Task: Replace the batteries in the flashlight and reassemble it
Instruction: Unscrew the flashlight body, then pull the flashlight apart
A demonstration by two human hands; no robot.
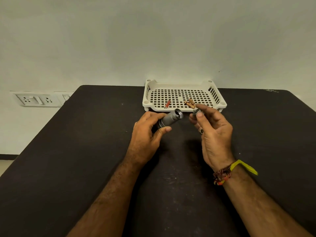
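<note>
Above table [68, 151], left hand [147, 134] gripping flashlight body [171, 118]

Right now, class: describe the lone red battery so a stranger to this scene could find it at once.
Find the white perforated tray at the far edge of the dark table. Along its near edge lies the red battery, left of the copper-coloured batteries. It lies alone, apart from that cluster, and is the only red one.

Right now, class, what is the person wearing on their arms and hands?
Both forearms are bare, with no sleeves in view. The left hand wears nothing. The right hand has a ring with a dark stone on one finger, and its wrist carries braided red-brown threads beside a yellow band.
</note>
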